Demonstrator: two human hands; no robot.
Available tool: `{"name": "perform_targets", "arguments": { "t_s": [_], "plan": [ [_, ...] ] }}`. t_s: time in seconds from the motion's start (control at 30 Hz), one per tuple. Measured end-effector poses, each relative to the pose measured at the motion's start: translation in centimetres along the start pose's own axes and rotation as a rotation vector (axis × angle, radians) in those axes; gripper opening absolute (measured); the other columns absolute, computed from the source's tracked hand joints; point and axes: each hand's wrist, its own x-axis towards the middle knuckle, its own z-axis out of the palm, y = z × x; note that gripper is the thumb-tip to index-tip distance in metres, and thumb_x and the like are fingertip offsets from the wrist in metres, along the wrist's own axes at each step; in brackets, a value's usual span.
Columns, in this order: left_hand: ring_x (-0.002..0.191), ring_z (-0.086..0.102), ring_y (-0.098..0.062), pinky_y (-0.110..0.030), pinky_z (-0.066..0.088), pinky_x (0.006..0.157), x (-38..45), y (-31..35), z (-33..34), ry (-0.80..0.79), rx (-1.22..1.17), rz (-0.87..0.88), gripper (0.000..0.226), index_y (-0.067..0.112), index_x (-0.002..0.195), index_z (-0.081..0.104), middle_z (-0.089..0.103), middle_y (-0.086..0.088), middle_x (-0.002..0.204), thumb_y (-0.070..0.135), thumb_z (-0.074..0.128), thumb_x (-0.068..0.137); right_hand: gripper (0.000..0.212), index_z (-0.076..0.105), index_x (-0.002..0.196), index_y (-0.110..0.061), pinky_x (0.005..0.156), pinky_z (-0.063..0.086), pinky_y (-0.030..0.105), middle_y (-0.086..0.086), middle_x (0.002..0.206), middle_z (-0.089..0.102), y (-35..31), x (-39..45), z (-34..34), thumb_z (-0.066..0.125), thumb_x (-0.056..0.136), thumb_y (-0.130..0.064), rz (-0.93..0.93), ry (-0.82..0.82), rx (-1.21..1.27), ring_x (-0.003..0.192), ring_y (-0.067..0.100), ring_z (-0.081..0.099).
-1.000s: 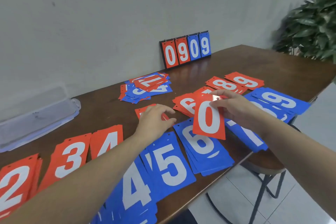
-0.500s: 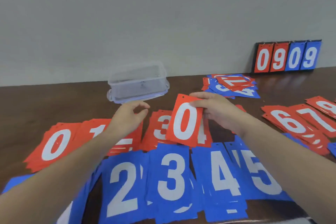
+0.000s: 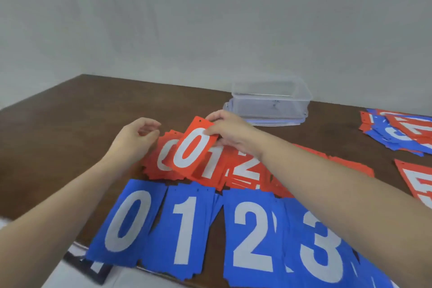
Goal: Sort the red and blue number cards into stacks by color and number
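Right hand (image 3: pixel 230 132): pinching the flat red "0" number card (image 3: pixel 190 147) by its top edge, over the red "0" stack (image 3: pixel 161 159).
Left hand (image 3: pixel 134 139): hovering beside it, fingers loosely curled, holding nothing.

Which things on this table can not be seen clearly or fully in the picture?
Head view only:
- Red 0 stack: partly covered by the held red 0 card in the right hand.
- Red cards beyond the red 2 stack: numbers hidden by the right forearm.
- Mixed pile: cut off by the right edge.
- Dark object under the blue 0 stack: unidentifiable.
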Motion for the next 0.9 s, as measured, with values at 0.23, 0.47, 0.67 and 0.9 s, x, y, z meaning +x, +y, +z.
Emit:
{"name": "perform_targets", "arguments": {
  "t_s": [0.23,0.47,0.67,0.9],
  "plan": [
    [0.093,0.061,-0.013,-0.022,0.042,0.077,0.0,-1.7,-2.4,0.052,0.060,-0.014,0.028,0.041,0.087,0.061,0.065,0.018,0.092,0.014,0.063,0.093,0.047,0.054,0.125,-0.021,0.074,0.048,0.030,-0.002,0.096,0.062,0.2,3.8,5.8,0.071,0.083,-0.010,-0.279,-0.002,-0.619,0.080,0.013,0.059],
    [0.094,0.060,-0.005,-0.025,0.042,0.081,0.4,-0.4,-0.3,-0.010,0.095,-0.016,0.018,0.034,0.101,0.064,0.063,0.022,0.097,0.018,0.061,0.094,0.049,0.053,0.128,-0.029,0.099,0.043,0.041,-0.004,0.120,0.057,1.7,4.5,4.6,0.074,0.083,-0.036,-0.412,0.112,-0.914,0.116,0.020,0.046],
    [0.094,0.059,-0.001,-0.025,0.047,0.081,1.6,3.5,4.6,-0.120,0.027,0.070,0.019,0.030,0.107,0.065,0.065,0.016,0.102,0.016,0.060,0.095,0.029,0.060,0.118,-0.027,0.096,0.045,0.032,-0.007,0.113,0.058,1.7,1.6,-3.0,0.067,0.090,-0.028,-0.400,0.180,-0.769,0.111,0.013,0.053],
    [0.084,0.062,-0.004,-0.019,0.046,0.078,2.5,10.1,14.0,-0.295,-0.010,0.226,0.017,0.031,0.104,0.062,0.064,0.017,0.096,0.016,0.061,0.095,0.017,0.059,0.105,-0.032,0.085,0.040,0.023,-0.009,0.112,0.063,2.6,-4.9,-15.8,0.064,0.091,-0.023,-0.318,0.384,-0.767,0.101,0.007,0.054]
  ]
}}
